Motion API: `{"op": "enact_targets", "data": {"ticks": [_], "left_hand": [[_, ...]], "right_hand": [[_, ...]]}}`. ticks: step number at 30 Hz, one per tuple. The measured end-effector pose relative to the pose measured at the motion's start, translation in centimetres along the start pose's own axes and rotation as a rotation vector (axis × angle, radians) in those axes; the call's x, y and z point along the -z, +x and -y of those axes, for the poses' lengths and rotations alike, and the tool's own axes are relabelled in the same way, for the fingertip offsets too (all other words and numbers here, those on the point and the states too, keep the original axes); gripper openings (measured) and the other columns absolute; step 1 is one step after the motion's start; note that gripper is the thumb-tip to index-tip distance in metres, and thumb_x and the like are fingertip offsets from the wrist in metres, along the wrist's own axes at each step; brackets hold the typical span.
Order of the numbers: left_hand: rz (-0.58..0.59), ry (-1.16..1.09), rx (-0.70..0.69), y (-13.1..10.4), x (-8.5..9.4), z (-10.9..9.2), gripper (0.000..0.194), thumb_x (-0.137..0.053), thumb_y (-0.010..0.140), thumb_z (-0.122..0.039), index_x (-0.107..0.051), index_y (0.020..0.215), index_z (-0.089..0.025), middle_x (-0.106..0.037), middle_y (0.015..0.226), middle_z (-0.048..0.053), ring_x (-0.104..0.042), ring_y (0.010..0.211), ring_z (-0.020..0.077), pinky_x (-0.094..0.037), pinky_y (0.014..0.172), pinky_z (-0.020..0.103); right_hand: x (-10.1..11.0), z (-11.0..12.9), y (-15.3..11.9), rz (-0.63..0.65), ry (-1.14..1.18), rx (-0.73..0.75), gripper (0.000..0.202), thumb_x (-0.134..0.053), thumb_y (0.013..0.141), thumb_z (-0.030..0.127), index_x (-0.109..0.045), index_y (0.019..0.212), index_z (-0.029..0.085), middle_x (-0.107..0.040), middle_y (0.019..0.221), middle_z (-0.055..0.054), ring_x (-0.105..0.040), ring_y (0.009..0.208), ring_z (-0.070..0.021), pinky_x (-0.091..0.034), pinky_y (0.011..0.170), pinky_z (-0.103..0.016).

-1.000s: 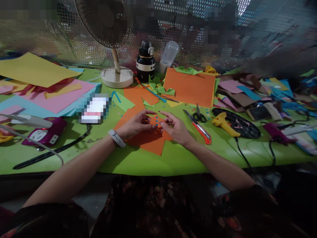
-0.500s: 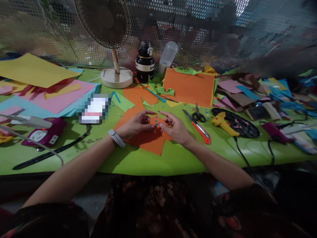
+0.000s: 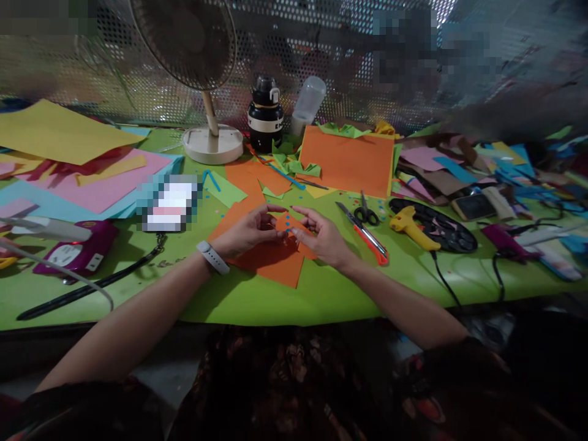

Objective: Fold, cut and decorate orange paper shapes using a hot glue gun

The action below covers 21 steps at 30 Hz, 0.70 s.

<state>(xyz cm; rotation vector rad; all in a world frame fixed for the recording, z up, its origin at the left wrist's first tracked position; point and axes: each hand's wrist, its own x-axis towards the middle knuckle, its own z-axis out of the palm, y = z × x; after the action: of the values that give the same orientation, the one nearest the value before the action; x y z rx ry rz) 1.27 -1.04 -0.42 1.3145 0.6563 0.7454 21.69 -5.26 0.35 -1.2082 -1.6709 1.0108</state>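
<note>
Between my hands is a small orange paper piece (image 3: 285, 222) with several blue dots on it. My left hand (image 3: 250, 233), with a white band on the wrist, pinches its left edge between thumb and fingers. My right hand (image 3: 321, 239) grips its right side, the thumb lying on the face near the dots. Below both hands a larger orange sheet (image 3: 275, 266) lies on the green table (image 3: 239, 306). Just right of my right hand are a red utility knife (image 3: 374, 242) and black-handled scissors (image 3: 366, 214).
A yellow glue gun (image 3: 413, 226) rests on a black tray (image 3: 452, 236) to the right. At the back stand a fan (image 3: 212, 147), a black bottle (image 3: 265, 119) and an orange sheet (image 3: 349, 162). To the left are a phone (image 3: 169, 205) and stacked coloured paper (image 3: 59, 131).
The whole view has shifted slightly, so things sit a little further left. Both hands keep their hold on the orange paper piece, with hardly any movement.
</note>
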Motion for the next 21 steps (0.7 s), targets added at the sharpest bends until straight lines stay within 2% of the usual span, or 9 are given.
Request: {"op": "enact_targets", "data": {"ticks": [8, 21], "left_hand": [[-0.017, 0.018, 0.022, -0.02, -0.03, -0.14, 0.056, -0.079, 0.076, -0.022, -0.053, 0.126, -0.018, -0.057, 0.079, -0.004, -0.061, 0.076, 0.0113, -0.053, 0.075, 0.028], [-0.024, -0.009, 0.051, -0.2, -0.03, -0.58, 0.059, -0.078, 0.077, -0.024, -0.051, 0.128, -0.017, -0.061, 0.08, -0.002, -0.063, 0.077, 0.0128, -0.054, 0.078, 0.031]], "right_hand": [[-0.03, 0.12, 0.03, -0.002, -0.03, 0.007, 0.055, -0.065, 0.085, 0.034, -0.054, 0.138, 0.02, -0.064, 0.088, -0.002, -0.059, 0.078, -0.0156, -0.052, 0.079, -0.035], [0.24, -0.68, 0.2, 0.003, 0.012, 0.029, 0.056, -0.058, 0.089, 0.032, -0.05, 0.141, 0.015, -0.065, 0.09, -0.005, -0.061, 0.08, -0.0163, -0.051, 0.08, -0.035]]}}
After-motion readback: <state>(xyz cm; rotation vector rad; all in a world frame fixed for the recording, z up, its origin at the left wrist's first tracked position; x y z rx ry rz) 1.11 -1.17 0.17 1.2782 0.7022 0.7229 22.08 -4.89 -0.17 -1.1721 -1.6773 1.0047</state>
